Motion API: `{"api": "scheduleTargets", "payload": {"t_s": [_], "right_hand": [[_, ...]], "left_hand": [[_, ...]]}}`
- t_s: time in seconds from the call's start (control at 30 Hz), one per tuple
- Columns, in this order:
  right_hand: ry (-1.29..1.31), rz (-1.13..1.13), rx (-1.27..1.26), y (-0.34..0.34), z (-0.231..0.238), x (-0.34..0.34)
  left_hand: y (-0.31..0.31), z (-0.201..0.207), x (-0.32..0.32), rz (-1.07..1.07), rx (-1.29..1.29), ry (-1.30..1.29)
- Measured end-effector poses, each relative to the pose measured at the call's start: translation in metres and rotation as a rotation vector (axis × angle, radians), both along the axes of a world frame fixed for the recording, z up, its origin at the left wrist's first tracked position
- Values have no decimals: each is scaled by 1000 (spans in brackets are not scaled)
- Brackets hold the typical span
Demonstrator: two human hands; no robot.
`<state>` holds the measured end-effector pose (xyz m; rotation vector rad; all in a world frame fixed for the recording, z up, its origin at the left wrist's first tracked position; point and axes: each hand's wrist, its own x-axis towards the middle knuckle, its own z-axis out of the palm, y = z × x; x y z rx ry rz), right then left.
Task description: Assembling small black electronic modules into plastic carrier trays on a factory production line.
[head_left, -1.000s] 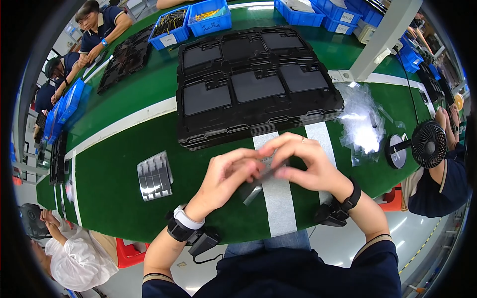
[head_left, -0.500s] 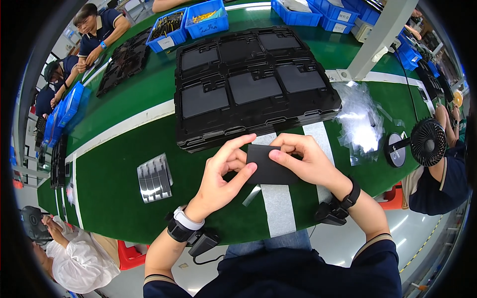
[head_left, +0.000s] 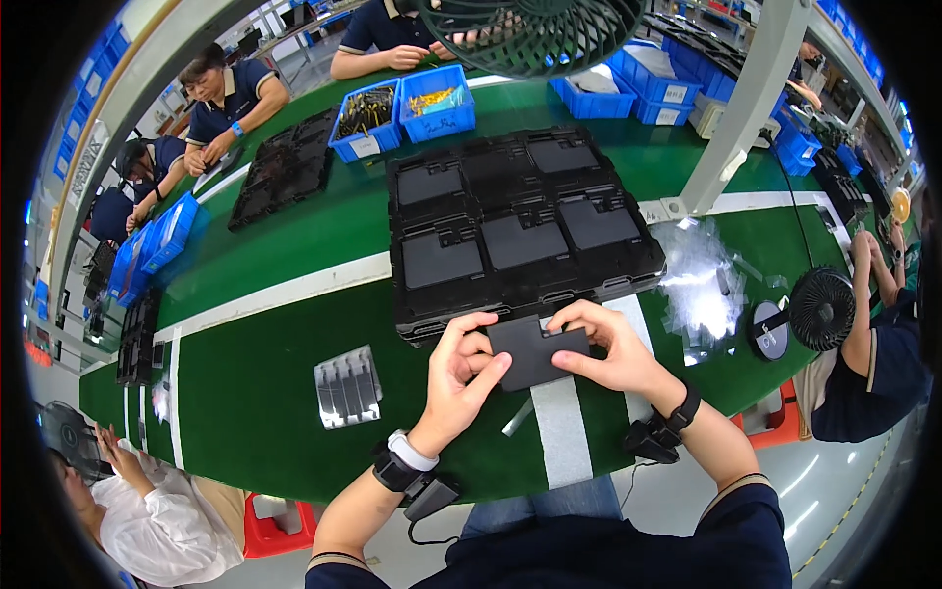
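A flat black plate (head_left: 530, 355) with a notch in its far edge is held level between my two hands, just in front of the black tray stack (head_left: 442, 319). My left hand (head_left: 459, 383) pinches its left end, thumb on top. At the right end my right hand (head_left: 616, 355) grips it, thumb on the upper face and fingers at the far edge by the notch. Similar dark grey plates (head_left: 525, 241) lie in several of the top tray's pockets. The plate's underside is hidden.
A sheet of dark strips (head_left: 348, 389) lies left on the green table. Clear film pieces (head_left: 702, 280) are heaped right, near a small black fan (head_left: 822, 309). A metal post (head_left: 731, 128) and blue bins (head_left: 435, 106) stand farther back. Co-workers sit around.
The view has tilted up, bringing a large fan into the top. My right thumb and fingers have shifted outward along the plate, and its notch now shows. Both hands keep hold.
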<state>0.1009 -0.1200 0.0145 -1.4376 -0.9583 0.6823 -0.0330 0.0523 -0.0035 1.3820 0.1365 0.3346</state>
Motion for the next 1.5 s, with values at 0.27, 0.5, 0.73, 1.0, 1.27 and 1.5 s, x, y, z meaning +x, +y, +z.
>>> {"api": "scheduleTargets", "payload": {"t_s": [0.27,0.5,0.73,1.0,1.27,1.5], "right_hand": [[-347,-502,188,60,26,71],[-923,-715,-323,117,6,115],[-988,-364,-675,122,11,102],[-922,-178,-826,129,39,120],[-878,-116,-822,122,45,107],[-1139,-180,-382,66,65,18]], "left_hand": [[0,-7,8,-355,-31,130],[2,-15,12,-351,11,136],[2,-17,13,-350,25,107],[3,-16,15,-352,30,106],[5,-18,15,-356,10,103],[6,-13,12,-299,42,126]]}}
